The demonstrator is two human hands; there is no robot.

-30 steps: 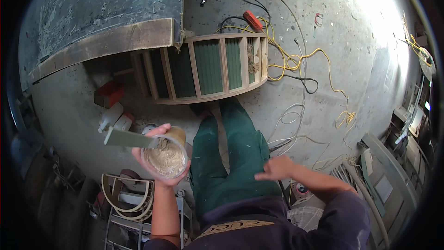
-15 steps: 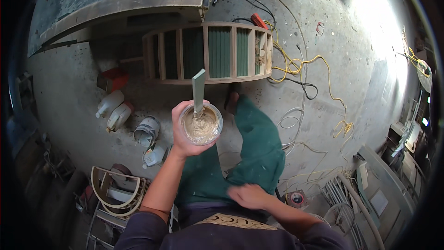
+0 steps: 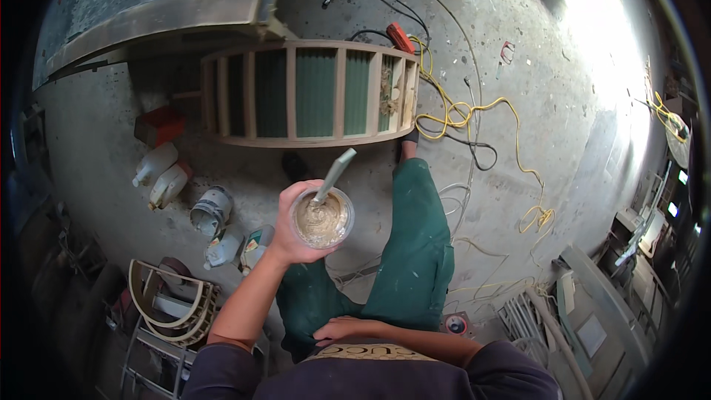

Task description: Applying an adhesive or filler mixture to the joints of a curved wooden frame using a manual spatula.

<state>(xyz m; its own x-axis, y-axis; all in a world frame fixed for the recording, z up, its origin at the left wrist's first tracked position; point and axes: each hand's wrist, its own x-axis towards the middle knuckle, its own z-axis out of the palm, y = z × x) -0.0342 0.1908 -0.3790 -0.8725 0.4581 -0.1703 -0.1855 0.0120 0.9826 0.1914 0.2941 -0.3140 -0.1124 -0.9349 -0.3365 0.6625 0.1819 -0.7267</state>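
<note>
My left hand (image 3: 287, 231) is wrapped around a clear plastic tub (image 3: 350, 231). Inside the tub is a thick beige paste (image 3: 322, 224), swirled on top. A flat pale-green stick (image 3: 337, 175) stands tilted in the paste, its upper end leaning right. Across my lap, my right hand (image 3: 342, 328) lies against the front of my green trousers, close to the hem of the dark shirt. It holds nothing that I can see, and its fingers look laid flat, though partly hidden.
Ahead stands a curved wooden frame (image 3: 318, 141) with green slatted panels. A dark worktop (image 3: 148, 0) is at the far left. White jugs (image 3: 169, 185) and a paint-stained bucket (image 3: 211, 210) stand left; yellow cord (image 3: 511, 104) lies right. A curved wooden piece (image 3: 137, 292) is lower left.
My right hand has moved left across my lap. The stick has swung to lean right. My legs have shifted apart, and the view has moved slightly right.
</note>
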